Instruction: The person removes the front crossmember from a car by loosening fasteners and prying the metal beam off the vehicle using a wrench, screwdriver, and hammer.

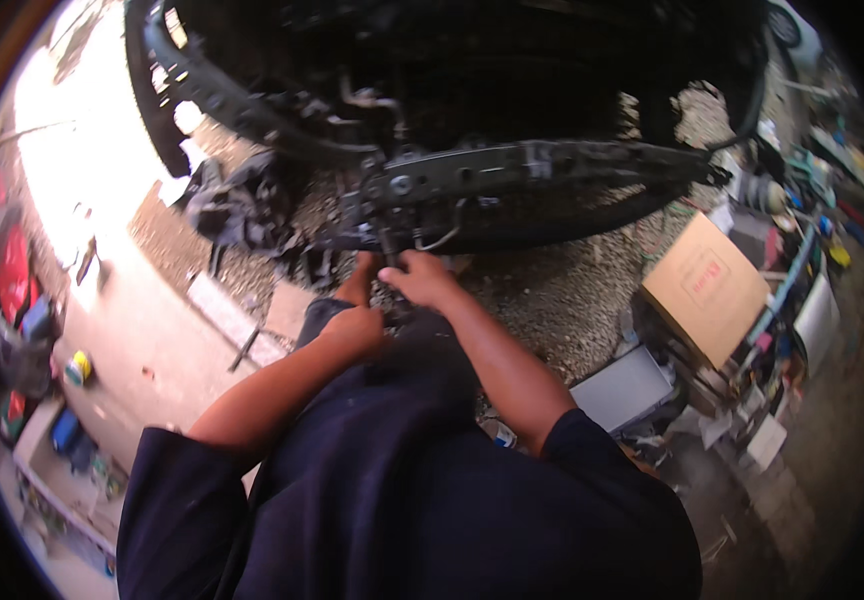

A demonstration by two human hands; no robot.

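My right hand (420, 282) is at the near edge of a dark car front-end frame (492, 172). Its fingers are curled by the lower end of a short dark cylindrical part (389, 243); whatever lies in them is too blurred to name. My left hand (355, 330) is closed, lower and a little to the left, close to my dark-clothed lap. What it holds, if anything, is hidden. A skin-coloured shape (359, 278) shows just beyond the left hand; I cannot tell which body part it is. A thin bent metal tube (449, 232) curves beside the right hand.
Dark crumpled parts (242, 205) hang at the frame's left. Boards (222, 312) lie on gravel (552, 290). To the right are a cardboard box (709, 288), a grey flat panel (624, 388) and piled clutter. A small yellow-green can (78, 368) stands left.
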